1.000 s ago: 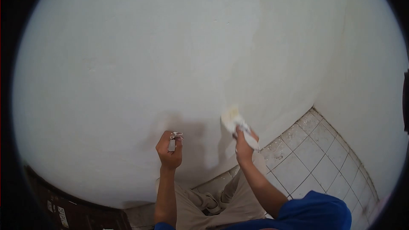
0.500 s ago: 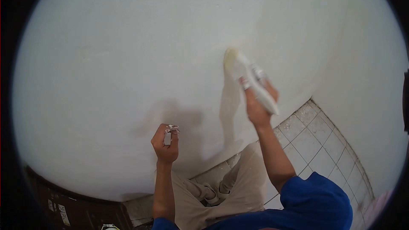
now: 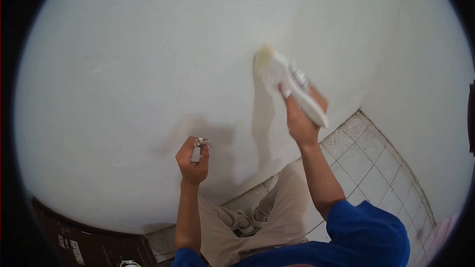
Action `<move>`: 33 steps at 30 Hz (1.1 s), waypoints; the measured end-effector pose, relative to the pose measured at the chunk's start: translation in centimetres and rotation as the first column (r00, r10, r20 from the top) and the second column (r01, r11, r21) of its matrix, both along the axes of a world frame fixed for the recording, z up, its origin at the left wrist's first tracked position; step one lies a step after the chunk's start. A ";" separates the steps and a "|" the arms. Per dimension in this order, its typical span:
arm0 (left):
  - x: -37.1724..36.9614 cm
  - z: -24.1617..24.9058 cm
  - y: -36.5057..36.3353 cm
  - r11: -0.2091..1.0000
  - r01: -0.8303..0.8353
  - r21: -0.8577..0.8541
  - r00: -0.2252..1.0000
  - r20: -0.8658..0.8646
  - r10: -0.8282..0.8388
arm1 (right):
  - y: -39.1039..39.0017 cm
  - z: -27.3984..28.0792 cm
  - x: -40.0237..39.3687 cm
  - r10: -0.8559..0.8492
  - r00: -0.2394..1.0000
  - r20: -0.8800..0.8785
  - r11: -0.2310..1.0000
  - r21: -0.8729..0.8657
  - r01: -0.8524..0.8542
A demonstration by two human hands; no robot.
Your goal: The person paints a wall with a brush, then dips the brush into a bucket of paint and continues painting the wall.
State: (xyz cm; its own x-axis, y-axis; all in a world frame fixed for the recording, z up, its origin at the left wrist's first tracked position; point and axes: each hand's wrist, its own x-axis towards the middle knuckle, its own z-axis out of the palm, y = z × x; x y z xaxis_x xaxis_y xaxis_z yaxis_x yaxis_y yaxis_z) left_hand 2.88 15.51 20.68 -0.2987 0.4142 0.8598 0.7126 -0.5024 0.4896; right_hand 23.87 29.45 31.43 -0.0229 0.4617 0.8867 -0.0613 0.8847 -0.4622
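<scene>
In my right hand (image 3: pixel 303 118) is a paintbrush (image 3: pixel 309 104) with a white handle, gripped with the fingers wrapped round it. Its pale yellow bristles (image 3: pixel 265 58) are at the white wall (image 3: pixel 148 59), and the brush head is blurred by motion. A long shadow falls below the brush. Lower and to the left, my left hand (image 3: pixel 194 160) is raised in front of the wall, its thumb and fingers curled together into a ring. White paint-like smears cover its fingertips, and I see nothing held in it. White marks also show on my right fingers.
The wall meets a second wall in a corner at the right. Below lies a white tiled floor (image 3: pixel 373 183) with pale specks along its edge. A dark brown piece, perhaps furniture (image 3: pixel 99 249), stands at the lower left. Pinkish cloth (image 3: pixel 445 232) shows at the lower right.
The brush in my right hand has shifted slightly up and left at the bristle end. My left hand has risen a little, its fingers still curled.
</scene>
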 end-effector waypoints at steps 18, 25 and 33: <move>0.0 0.1 -0.1 1.000 0.000 -0.016 1.000 -0.027 -0.001 | -0.7 -6.4 -0.5 0.191 0.981 -0.044 0.834 -0.520 -0.186; 0.3 0.7 -0.5 0.995 0.009 -0.097 1.000 0.014 -0.007 | -1.0 1.4 -2.9 0.045 0.992 -0.122 0.993 -0.104 -0.058; 0.6 1.4 -0.7 0.998 -0.012 -0.057 0.999 -0.040 0.009 | -2.9 -10.3 0.0 0.200 0.964 0.177 0.730 -0.683 -0.026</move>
State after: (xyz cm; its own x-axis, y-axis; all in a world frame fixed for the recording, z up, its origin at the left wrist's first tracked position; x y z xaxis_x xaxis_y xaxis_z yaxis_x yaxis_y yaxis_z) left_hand 3.48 14.85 22.10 -0.2697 0.4597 0.8461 0.7370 -0.4670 0.4886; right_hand 23.92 26.53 21.12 -0.2701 0.9118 0.3093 0.0411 0.3319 -0.9424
